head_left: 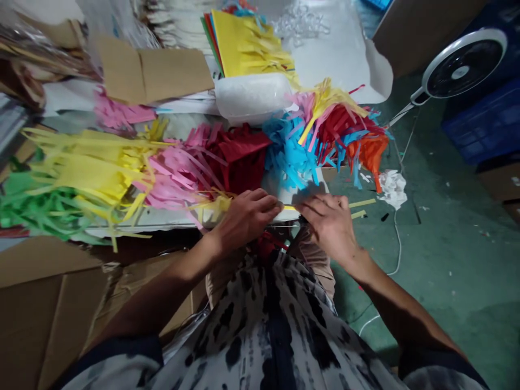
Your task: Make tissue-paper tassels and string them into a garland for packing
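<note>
Yellow fringed-paper band lies across the front edge of the worktable, its narrow middle bridging the two hands; left hand has fingers curled together, pinching the band, while right hand bends over the other end, its grip hidden, so cannot tell whether it pinches. Judgement: best kept level and lightly taut, with even finger pressure, since thin paper would likely tear if jerked. Suggest keeping the loose yellow strips beyond the right hand untangled and clear of the fingers.
</note>
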`<state>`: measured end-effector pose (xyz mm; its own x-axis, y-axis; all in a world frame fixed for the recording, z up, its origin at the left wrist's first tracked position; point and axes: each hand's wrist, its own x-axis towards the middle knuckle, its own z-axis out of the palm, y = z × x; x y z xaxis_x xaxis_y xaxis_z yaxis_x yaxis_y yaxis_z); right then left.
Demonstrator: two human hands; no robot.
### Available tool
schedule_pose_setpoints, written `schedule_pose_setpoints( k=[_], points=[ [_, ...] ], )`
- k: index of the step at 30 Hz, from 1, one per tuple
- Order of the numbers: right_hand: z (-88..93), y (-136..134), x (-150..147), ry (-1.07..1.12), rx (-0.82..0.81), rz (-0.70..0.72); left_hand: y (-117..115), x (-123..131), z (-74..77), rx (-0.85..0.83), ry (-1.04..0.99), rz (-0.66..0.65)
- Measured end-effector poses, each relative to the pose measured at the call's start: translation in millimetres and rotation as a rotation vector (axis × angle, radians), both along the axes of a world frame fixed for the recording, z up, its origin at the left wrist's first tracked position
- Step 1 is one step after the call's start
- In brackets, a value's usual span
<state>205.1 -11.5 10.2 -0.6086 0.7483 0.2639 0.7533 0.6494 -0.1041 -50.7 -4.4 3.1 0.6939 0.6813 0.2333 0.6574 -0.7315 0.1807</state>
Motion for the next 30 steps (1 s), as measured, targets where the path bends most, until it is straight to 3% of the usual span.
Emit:
schedule_pose_setpoints(
  k=[6, 10, 13, 16, 19, 22, 25, 28, 30],
  points=[
    [-8.3, -31, -10, -0.029, 0.053, -0.019, -40, 21, -12.6, 0.135, -0.058, 0.076],
    [-21.0, -33, -13, -0.018, 0.126, 0.014, -52, 24, -24.9, 0.162, -0.129, 0.138],
    [-20.4, -28, -14, 0.045, 0.144, 0.063, -55, 26, -20.7, 0.177, -0.183, 0.158],
    [-8.6, -23, -13, 0.158, 0.212, 0.097, -59, 29, -7.2, 0.126, -0.332, 0.223],
    [7.6, -19, -12, 0.216, 0.298, 0.086, -61, 32, 9.6, -0.165, -0.642, 0.348],
    [20.1, -16, -12, 0.25, 0.345, 0.056, -58, 33, 24.6, -0.691, -1.043, 0.468],
    [26.3, -14, -14, 0.249, 0.317, 0.031, -53, 31, 31.0, -1.145, -1.327, 0.491],
    [29.0, -13, -20, 0.328, 0.157, 0.03, -49, 29, 26.9, -1.385, -1.458, 0.487],
    [31.0, -12, -26, 0.482, -0.037, 0.028, -47, 28, 22.3, -1.423, -1.476, 0.478]
  ],
)
